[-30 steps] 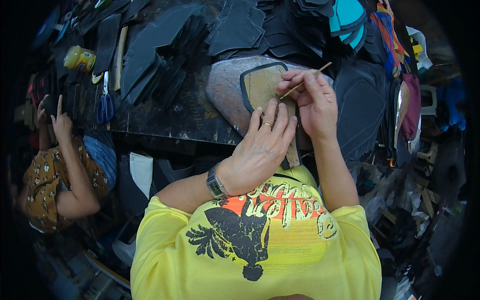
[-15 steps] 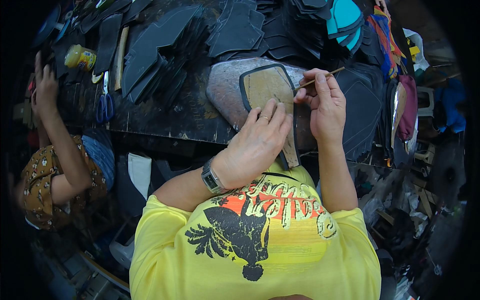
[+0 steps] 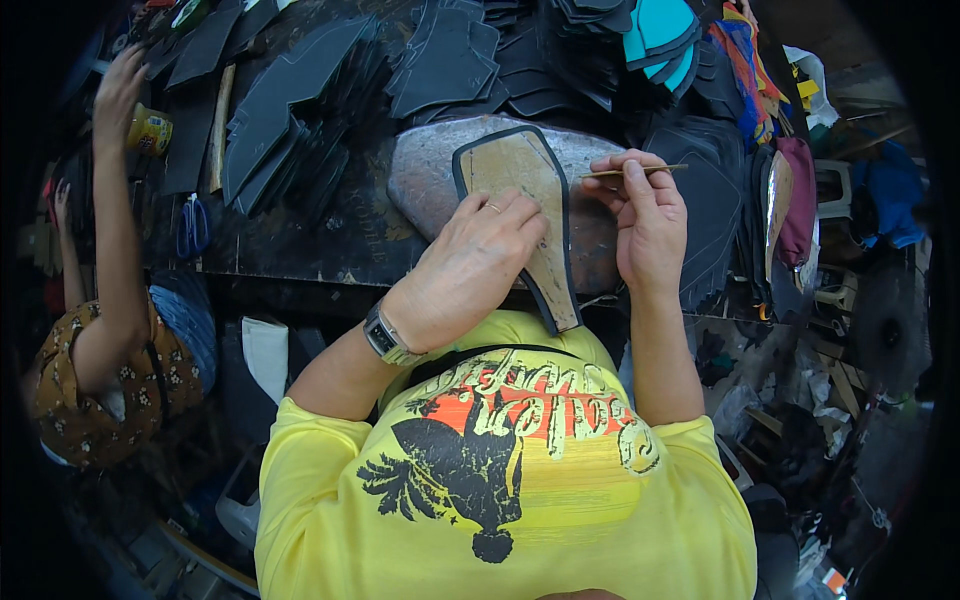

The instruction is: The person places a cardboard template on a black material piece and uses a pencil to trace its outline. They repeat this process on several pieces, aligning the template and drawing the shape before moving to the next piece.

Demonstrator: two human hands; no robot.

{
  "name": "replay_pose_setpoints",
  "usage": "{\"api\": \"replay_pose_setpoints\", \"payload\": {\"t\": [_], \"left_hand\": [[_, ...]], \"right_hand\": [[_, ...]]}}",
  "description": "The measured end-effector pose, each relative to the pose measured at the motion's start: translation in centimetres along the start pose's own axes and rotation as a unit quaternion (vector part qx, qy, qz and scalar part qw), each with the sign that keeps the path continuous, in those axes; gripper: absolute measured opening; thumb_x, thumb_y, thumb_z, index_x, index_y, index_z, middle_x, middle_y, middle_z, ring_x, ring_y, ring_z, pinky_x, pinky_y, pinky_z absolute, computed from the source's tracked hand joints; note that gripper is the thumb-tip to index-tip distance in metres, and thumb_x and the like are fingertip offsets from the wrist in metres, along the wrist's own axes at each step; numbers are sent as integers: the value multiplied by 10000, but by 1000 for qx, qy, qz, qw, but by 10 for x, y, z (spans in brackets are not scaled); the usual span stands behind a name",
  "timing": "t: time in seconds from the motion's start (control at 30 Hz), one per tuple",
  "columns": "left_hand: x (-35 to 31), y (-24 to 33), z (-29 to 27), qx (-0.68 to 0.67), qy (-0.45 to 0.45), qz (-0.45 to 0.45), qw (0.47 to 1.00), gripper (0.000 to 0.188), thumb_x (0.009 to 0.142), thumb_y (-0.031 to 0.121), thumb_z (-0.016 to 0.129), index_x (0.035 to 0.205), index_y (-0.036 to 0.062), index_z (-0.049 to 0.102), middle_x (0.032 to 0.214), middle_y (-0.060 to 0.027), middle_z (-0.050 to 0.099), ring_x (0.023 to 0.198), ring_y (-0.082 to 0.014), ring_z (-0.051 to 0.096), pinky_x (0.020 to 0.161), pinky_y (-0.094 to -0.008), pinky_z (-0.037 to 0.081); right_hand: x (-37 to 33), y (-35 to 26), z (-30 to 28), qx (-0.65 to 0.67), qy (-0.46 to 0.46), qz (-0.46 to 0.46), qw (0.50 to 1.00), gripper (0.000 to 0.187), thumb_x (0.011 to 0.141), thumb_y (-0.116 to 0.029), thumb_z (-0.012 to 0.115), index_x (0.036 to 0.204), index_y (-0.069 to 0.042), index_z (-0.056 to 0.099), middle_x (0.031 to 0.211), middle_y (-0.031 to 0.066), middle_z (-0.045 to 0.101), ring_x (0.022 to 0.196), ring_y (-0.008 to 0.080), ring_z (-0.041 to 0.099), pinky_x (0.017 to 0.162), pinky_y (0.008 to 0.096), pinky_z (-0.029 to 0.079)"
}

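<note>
My left hand (image 3: 485, 240) has its fingers bent and pressed together on a tan pattern template (image 3: 515, 165), holding it down. The template is wide at the far end, narrows towards me, and has a black border. Beneath it lies a smooth, worn slab (image 3: 420, 165) on the table. A thin brown stick (image 3: 655, 168) is pinched between thumb and fingers of my right hand (image 3: 650, 210), just right of the template. The stick lies nearly level, and its tip looks apart from the template's edge.
Stacks of dark cut pieces (image 3: 295, 110) cover the table's far side, with turquoise pieces (image 3: 660, 35) among them. Blue-handled scissors (image 3: 193, 225), a yellow jar (image 3: 150, 130) and a wooden stick (image 3: 222, 125) lie left. Another person's arm (image 3: 120, 200) reaches over the table there.
My left hand has drawn back a little towards me and its fingers are more bent. My right hand has tilted the stick nearly level. The other person's arm has reached farther forward.
</note>
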State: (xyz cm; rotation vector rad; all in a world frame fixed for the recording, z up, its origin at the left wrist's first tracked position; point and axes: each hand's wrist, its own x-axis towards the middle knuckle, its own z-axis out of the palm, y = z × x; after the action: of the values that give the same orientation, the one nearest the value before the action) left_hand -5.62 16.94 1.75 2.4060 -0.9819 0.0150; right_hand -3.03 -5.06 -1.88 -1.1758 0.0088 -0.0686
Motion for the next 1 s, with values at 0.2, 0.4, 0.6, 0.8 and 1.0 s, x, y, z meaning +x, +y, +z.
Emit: {"api": "replay_pose_setpoints", "payload": {"t": [0.2, 0.4, 0.6, 0.8, 1.0], "left_hand": [[0, -2, 4, -29, 25, -13, 999, 259, 865, 3, 617, 1124, -14, 631, 1132, -150, 611, 1181, -313, 591, 1088, -432, 437], [0, -4, 2, -41, 14, -27, 999, 388, 864, 54, 737, 1236, -8, 645, 1204, -155, 630, 1193, -347, 604, 1059, -437, 471], [-2, -5, 5, -34, 9, -31, 999, 404, 877, 53, 731, 1265, -9, 635, 1289, -171, 615, 1238, -358, 589, 1082, -444, 460], [-5, -4, 8, -18, 19, -37, 999, 438, 893, 58, 720, 1312, -4, 611, 1432, -189, 559, 1298, -369, 558, 1105, -454, 441], [-2, -2, 6, -15, 7, -27, 999, 385, 917, 28, 585, 1295, -44, 579, 1398, -213, 560, 1316, -374, 527, 1153, -475, 394]], "right_hand": [[-4, -6, 0, -64, -39, 4, 997, 241, 1125, -197, 506, 1073, -14, 654, 971, 82, 693, 811, 128, 658, 781, 271, 540], [-13, -1, 12, -318, -68, -37, 945, 173, 1038, -121, 655, 1127, 1, 739, 923, 47, 703, 830, 90, 631, 750, 237, 499], [-12, 5, 10, -403, -68, -84, 909, 182, 1016, -94, 678, 1137, 26, 741, 962, 52, 731, 855, 101, 646, 785, 250, 514], [-11, 7, 6, -294, -17, -32, 955, 170, 1031, -129, 681, 1106, 1, 761, 865, -20, 671, 669, 18, 496, 595, 190, 384], [-5, 9, 4, -285, -14, -43, 957, 171, 1029, -137, 685, 1069, 10, 761, 855, -28, 664, 665, 9, 481, 583, 192, 370]]}}
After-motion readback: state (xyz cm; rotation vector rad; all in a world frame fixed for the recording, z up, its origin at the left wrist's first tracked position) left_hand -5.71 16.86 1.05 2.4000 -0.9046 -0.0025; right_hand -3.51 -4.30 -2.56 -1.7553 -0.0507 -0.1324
